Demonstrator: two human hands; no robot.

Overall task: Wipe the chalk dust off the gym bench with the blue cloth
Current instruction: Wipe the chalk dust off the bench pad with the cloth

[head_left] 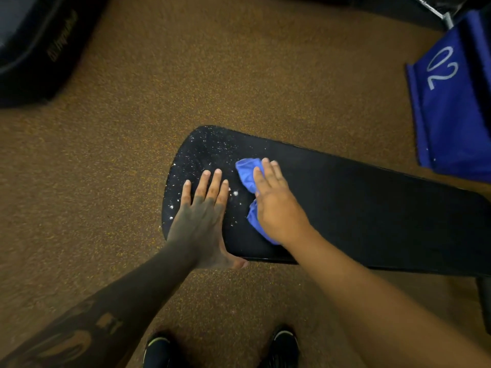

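My shoes (284, 343) stand nearest on the speckled brown floor (106, 181). Past them my right hand (276, 205) presses flat on the blue cloth (247, 173), bunched under palm and fingers, on the black gym bench (372, 208). My left hand (204, 213) lies open and flat just left of it, bracing the pad, holding nothing. The chalk dust (210, 152) lies left and far of the cloth, over the rounded end; the bench's long axis runs left to right, so I judge the stroke goes leftward. Farther right stands a blue panel marked 02 (449, 102)
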